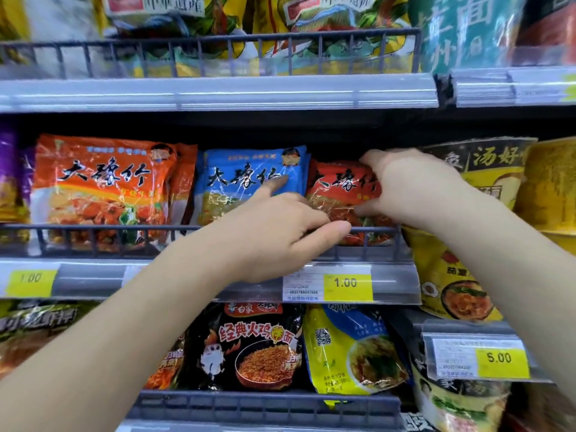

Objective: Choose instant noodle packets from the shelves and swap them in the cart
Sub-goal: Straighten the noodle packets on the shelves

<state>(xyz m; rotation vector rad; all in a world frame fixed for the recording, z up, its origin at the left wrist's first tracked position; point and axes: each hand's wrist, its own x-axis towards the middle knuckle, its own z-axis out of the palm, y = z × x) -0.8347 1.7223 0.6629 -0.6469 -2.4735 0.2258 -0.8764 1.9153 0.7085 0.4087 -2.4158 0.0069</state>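
Early yet: right hand (414, 188) grips a red packet (339, 194) on the shelf (187, 275), left hand (280, 235) loosely open against it; cart unseen.

Behind the wire rail (93, 227), a noodle packet (339, 194) stands between the left hand (280, 235) and right hand (414, 188); a neighbouring packet (237, 182) stands behind the left hand, a price tag (347, 283) below it.

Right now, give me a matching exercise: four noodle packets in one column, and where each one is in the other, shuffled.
1 orange packet
2 blue packet
3 red packet
4 black packet

A gripped by the right hand
B on the lower shelf
C under the forefinger of the left hand
D left of both hands, untouched

Pairs: 1-D, 2-C, 3-A, 4-B
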